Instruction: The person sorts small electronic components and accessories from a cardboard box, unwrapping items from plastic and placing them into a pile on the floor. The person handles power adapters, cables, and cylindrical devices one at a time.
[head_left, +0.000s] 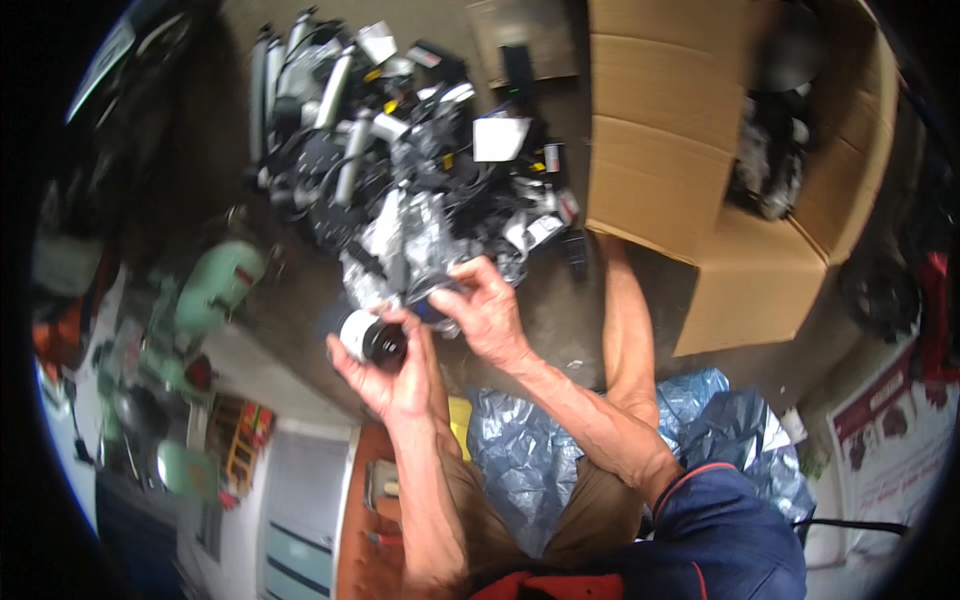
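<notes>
Item 1: pile of mixed parts (410, 160), on floor, blk & silver, w/ plastic wrap; serves as ref. pt. Item 2: cylinder (378, 340), wht band, blk end, in L hand (400, 385) just off pile's near edge; fingers curled round it, palm up, gripping. Item 3: R hand (490, 325), also at pile's near edge, rt. of cylinder; thumb & fingers drawn narrow at a small dark piece (440, 297), blurred; can't tell if gripped. Item 4: clear plastic bag (428, 225), pile's near part, just beyond hands. Item 5: silver tubes (337, 90), several, pile's far & lt. part. Item 6: wht card (500, 139), approx. flat, pile's rt. part. Item 7: lg. cardboard box (660, 110), flaps open, rt. of pile, dark & clear-wrapped pcs. (770, 175) inside. Item 8: flat cardboard pc. (550, 45), beyond pile, far rt. Item 9: plastic sheet (530, 450), gray-blue, crumpled, near side of pile, betw. person's legs. Item 10: green machine (220, 285), lt. of pile, blurred.
</notes>
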